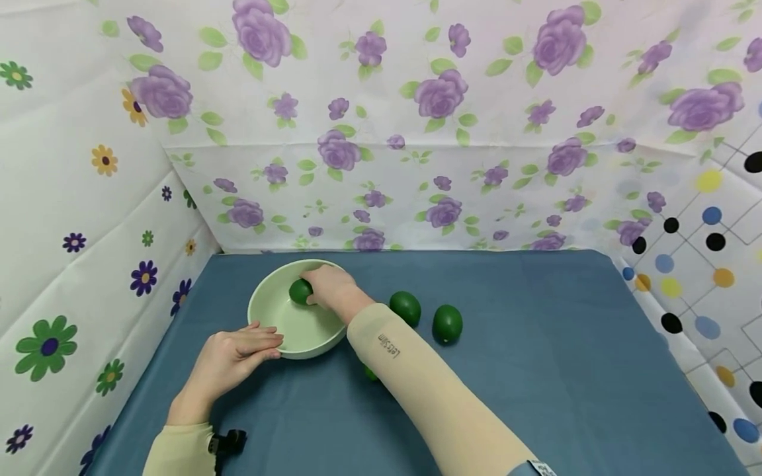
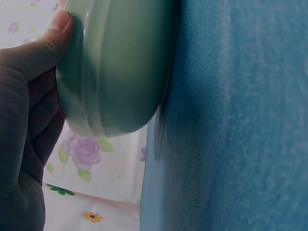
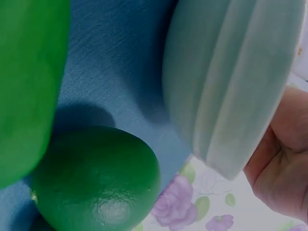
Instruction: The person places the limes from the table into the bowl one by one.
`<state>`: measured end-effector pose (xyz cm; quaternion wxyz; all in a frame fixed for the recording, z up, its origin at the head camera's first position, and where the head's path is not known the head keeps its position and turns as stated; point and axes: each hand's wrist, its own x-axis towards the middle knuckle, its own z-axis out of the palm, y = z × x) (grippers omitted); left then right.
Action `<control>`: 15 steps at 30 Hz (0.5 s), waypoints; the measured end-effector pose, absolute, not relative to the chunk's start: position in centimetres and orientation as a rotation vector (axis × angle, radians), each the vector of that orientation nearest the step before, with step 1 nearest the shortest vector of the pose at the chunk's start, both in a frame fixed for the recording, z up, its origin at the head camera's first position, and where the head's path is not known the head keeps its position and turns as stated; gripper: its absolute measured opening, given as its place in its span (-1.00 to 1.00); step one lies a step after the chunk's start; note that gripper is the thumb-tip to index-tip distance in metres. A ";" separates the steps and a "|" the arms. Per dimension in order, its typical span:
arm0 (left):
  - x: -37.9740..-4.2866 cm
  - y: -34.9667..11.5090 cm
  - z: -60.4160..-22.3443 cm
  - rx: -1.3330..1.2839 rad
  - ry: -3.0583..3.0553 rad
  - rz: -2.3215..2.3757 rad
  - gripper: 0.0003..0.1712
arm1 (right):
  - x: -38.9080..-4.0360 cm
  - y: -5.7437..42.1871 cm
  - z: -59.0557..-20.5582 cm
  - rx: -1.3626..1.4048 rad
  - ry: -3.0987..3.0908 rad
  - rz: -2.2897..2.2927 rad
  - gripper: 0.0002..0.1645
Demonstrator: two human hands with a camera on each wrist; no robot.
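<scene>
A pale green bowl point(image 1: 297, 334) stands on the table, its ridged outer wall filling much of both wrist views. My left hand point(image 1: 241, 354) grips the near left rim, fingers over the edge and the thumb point(image 2: 60, 31) against the outside. Over the bowl's inside, my right hand point(image 1: 330, 287) holds a dark green lime point(image 1: 300, 291) with its fingertips. In the right wrist view only part of that hand point(image 3: 284, 168) shows behind the bowl wall; the held lime is hidden there.
Two more dark green limes point(image 1: 405, 309) point(image 1: 447, 324) lie right of the bowl. A brighter green piece point(image 1: 370, 373) peeks out beneath the right sleeve point(image 1: 428, 383). Blue cloth point(image 1: 536, 370) covers the table; flowered sheets point(image 1: 405, 178) hang behind and at the left, a dotted one at the right.
</scene>
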<state>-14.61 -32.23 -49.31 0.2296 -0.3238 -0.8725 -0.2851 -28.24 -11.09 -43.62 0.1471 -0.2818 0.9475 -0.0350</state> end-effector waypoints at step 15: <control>-14.6 -32.3 -49.0 -0.873 -2.413 -0.812 -0.61 | -27.8 -11.4 -43.6 -0.872 2.726 -0.134 -0.18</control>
